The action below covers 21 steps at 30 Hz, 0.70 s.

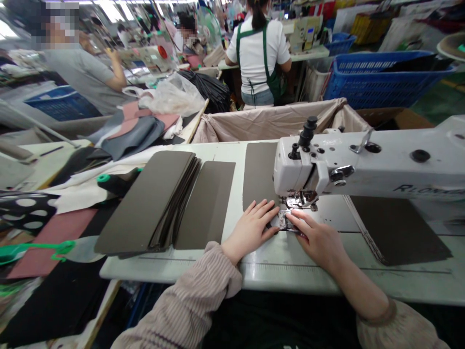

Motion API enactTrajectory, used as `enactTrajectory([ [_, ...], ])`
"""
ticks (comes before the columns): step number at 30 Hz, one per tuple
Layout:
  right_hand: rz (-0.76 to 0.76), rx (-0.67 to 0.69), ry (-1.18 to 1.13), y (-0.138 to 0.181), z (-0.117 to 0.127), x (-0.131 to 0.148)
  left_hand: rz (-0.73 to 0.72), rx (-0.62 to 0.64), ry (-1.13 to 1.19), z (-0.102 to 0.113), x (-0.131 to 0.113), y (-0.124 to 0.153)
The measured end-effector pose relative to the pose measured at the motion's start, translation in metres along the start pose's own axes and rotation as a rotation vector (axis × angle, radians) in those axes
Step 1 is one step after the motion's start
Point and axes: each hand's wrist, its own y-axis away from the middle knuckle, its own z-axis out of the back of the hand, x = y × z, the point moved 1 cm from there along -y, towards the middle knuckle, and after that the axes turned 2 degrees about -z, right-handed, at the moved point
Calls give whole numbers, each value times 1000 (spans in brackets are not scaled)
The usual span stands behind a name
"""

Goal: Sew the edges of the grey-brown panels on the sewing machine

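My left hand (pixel 252 230) lies flat with fingers spread, its fingertips at the near edge of a grey-brown panel (pixel 258 174) partly hidden behind the sewing machine head (pixel 292 167). Fingers stretched out, my right hand (pixel 321 242) rests on the bed just in front of the presser foot (pixel 296 201). Between the two hands is a shiny metal plate (pixel 284 220). Whether a finger pins a small piece there cannot be made out. To the left stand a thick stack of similar panels (pixel 152 194) and a flatter panel (pixel 210 203). Another stack (pixel 403 232) lies right, under the machine arm.
Behind the table (pixel 174 269) hangs a beige cloth-lined bin (pixel 261 123). Fabric scraps (pixel 134 128) and a black thread cone (pixel 118 184) crowd the left side. A blue crate (pixel 381 87) stands at back right. Co-workers sit beyond, one in a green apron (pixel 267 63).
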Motion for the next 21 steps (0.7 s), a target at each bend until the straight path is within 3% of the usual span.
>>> enactTrajectory([
  [21, 1, 15, -35, 0, -2, -2, 8, -42, 9, -6, 9, -17],
])
